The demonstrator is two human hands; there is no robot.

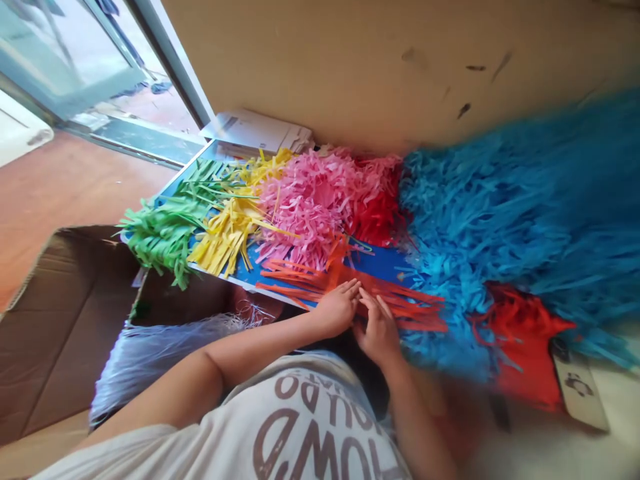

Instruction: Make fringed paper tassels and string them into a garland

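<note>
both hands flat on the orange paper strips (pixel 350 283) at the bench edge, left hand (pixel 337 308) and right hand (pixel 377 330) fingers spread; thin strips could easily tear or slide off; they're loose

Green strips (pixel 160 233), yellow strips (pixel 227 233), pink strips (pixel 310 200), blue strips (pixel 525 200), cardboard box (pixel 55 320).
</note>
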